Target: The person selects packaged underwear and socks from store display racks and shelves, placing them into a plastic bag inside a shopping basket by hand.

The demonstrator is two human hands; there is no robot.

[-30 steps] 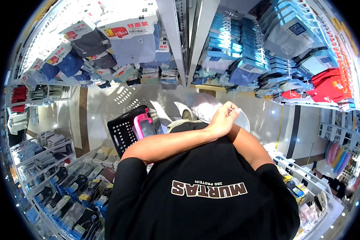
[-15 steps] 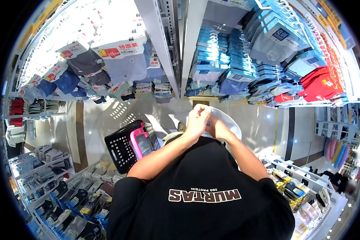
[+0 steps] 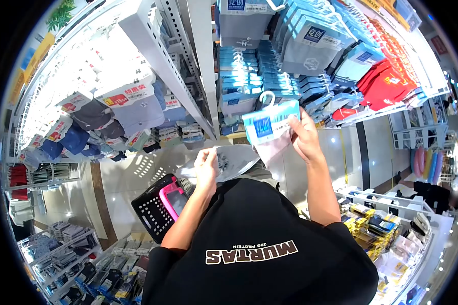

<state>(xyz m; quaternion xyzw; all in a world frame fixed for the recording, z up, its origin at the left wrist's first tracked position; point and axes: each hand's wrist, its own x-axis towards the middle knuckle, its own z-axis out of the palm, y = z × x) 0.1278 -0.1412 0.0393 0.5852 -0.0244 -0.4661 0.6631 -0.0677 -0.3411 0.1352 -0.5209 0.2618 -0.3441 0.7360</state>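
My right hand [image 3: 305, 137] grips the right edge of a blue-headed hanging package [image 3: 270, 128], which has a white hook on top and pale pink fabric below its card. The package is raised in front of the right rack. On the left, my left hand [image 3: 206, 165] is closed at the edge of a translucent plastic bag [image 3: 237, 160], its fingers pinched on the plastic. The bag spreads between my two hands, just beyond my black shirt and below the package.
Racks of hanging packages [image 3: 310, 48] stand ahead, split by a white metal post [image 3: 163, 66]. A black basket [image 3: 155, 211] with a pink handle [image 3: 169, 193] is on the floor at left. Bins of packaged goods [image 3: 366, 229] flank me. A person in black [image 3: 432, 195] is at far right.
My hands have moved apart. The blue-headed package now shows in my right hand, and the plastic bag is stretched wider and flatter. The view has shifted toward the right rack.
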